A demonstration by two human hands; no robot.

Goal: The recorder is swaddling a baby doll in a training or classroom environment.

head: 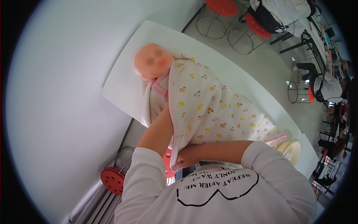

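A baby doll (153, 62) lies on a white table (120, 81), its head towards the far left corner. Over its body spreads a cream blanket (212, 106) with pink edging and small printed animals. A pink strap (160, 89) shows at the doll's chest. My left forearm (160, 130) reaches in under the blanket's edge, and the left hand is hidden beneath the cloth. At the near side of the table, my right hand (188, 157) grips the blanket's near edge, close to my body.
A cream plastic basin (292, 152) stands at the table's right end. Stacked red stools (112, 180) are at lower left, beside the white wall (70, 84). More red stools (222, 7) stand beyond the table. Seated people (328, 86) are at far right.
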